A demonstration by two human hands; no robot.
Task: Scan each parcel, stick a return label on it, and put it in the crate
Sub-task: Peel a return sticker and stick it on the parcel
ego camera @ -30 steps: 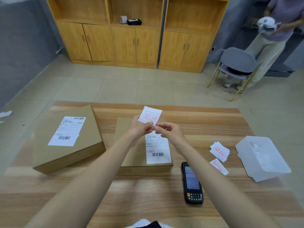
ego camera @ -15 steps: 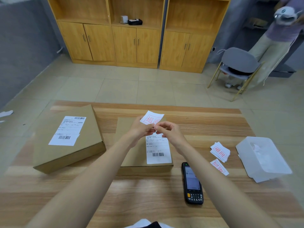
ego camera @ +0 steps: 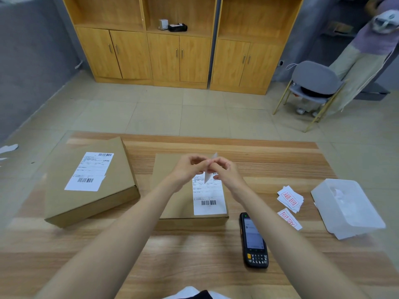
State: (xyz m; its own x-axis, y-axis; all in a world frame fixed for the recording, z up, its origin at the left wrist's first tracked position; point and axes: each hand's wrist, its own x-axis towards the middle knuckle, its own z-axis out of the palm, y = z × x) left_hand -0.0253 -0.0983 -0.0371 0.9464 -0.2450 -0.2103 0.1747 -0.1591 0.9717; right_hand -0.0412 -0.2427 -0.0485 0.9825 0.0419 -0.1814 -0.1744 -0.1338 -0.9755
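A flat cardboard parcel (ego camera: 172, 190) with a white shipping label lies at the table's middle. Above it my left hand (ego camera: 187, 169) and my right hand (ego camera: 224, 171) pinch a small white return label (ego camera: 209, 176) between their fingertips; the label is turned edge-on and blurred. A larger cardboard parcel (ego camera: 90, 182) with its own shipping label lies to the left. The black handheld scanner (ego camera: 254, 240) rests on the table by my right forearm. Loose return labels (ego camera: 290, 199) printed in red lie to the right.
A translucent white plastic bin (ego camera: 347, 208) sits at the table's right edge. Beyond the table are a tiled floor, wooden cabinets (ego camera: 179, 55), a grey chair (ego camera: 313, 83) and a person (ego camera: 367, 46) standing at the far right. No crate is in view.
The return label, held face-up with red print showing, has been turned edge-on between my fingers. Both hands have stayed above the middle parcel.
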